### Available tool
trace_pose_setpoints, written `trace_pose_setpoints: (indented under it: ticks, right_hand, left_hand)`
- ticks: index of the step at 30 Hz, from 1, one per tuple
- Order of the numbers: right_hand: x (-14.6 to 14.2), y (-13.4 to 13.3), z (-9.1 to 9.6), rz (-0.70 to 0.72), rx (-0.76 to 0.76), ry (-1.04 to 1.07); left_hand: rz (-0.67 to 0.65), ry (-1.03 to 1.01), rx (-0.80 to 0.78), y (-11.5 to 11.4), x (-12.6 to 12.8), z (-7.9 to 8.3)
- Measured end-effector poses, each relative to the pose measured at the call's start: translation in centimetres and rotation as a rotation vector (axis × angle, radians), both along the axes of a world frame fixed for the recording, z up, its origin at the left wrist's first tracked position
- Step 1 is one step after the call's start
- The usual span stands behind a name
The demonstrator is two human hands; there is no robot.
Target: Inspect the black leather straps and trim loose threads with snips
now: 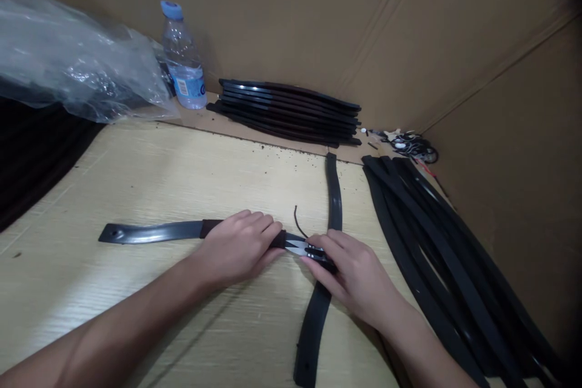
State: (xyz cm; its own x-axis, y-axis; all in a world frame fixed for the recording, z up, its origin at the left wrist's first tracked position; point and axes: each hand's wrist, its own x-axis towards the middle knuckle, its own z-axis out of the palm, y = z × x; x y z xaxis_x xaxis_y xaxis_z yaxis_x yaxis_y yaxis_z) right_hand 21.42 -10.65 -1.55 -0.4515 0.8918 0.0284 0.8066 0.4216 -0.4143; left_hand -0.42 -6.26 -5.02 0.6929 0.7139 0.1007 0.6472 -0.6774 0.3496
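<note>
My left hand (pixel 243 242) is wrapped round the dark brown sleeve of a black strap (pixel 159 232), whose glossy end with a hole reaches out to the left. In my right hand (pixel 352 260) are small thread snips (pixel 297 247), gripped between thumb and fingers. Their silver blades point left and meet the sleeve's right end. A thin dark thread (pixel 296 215) curls up just behind the blades. Beneath my right hand a second black strap (pixel 335 191) lies lengthwise on the table; its middle is hidden by the hand.
Behind stands a stack of dark straps (pixel 286 110), with a water bottle (pixel 186 66) and clear plastic bag (pixel 82 60) to its left. More black straps (pixel 436 242) lie at right, near small scraps (pixel 409 144). Cardboard walls (pixel 291 18) enclose the table (pixel 159 176).
</note>
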Motion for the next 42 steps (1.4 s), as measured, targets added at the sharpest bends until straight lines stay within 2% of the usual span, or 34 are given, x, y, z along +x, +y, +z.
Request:
trace_pose_setpoints:
  ticks: [17, 34, 42]
  right_hand:
    - [0.03, -0.08, -0.29, -0.009, 0.039, 0.031]
    - [0.00, -0.07, -0.39, -0.015, 0.046, 0.045]
    - [-0.20, -0.24, -0.77, -0.064, 0.032, 0.047]
  left_hand:
    - [0.006, 0.049, 0.083, -0.11, 0.07, 0.30]
    - [0.018, 0.075, 0.043, -0.05, 0.13, 0.22]
    - [0.017, 0.048, 0.036, -0.08, 0.11, 0.27]
